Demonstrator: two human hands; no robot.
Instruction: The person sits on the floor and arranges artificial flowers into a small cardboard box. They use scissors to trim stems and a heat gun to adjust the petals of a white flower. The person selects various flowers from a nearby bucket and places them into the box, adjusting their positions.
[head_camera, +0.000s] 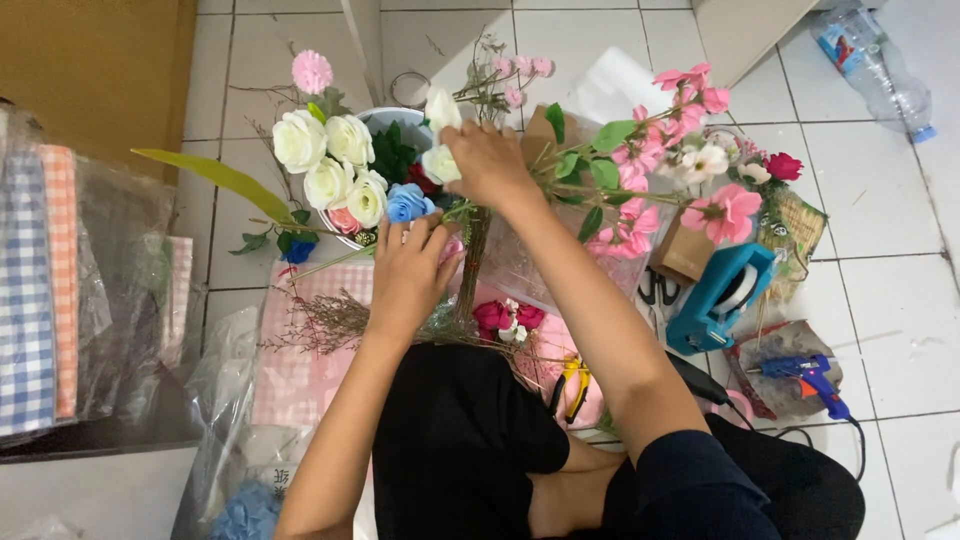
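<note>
Two hands build a flower bunch over the tiled floor.

The left hand (410, 268) is clenched around the bunch of stems (470, 262) below the blue rose (405, 203); the right hand (487, 162) pinches a white rose (440, 163) at the top, beside the white roses (335, 165) in the bucket (400, 120).

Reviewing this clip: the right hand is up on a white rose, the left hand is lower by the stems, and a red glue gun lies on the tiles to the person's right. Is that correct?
Not quite: the glue gun is blue with an orange tip, not red, as the head view shows. The rest holds: the right hand is on a white rose, the left hand is lower by the stems, and the gun lies on the tiles at the person's right.
</note>
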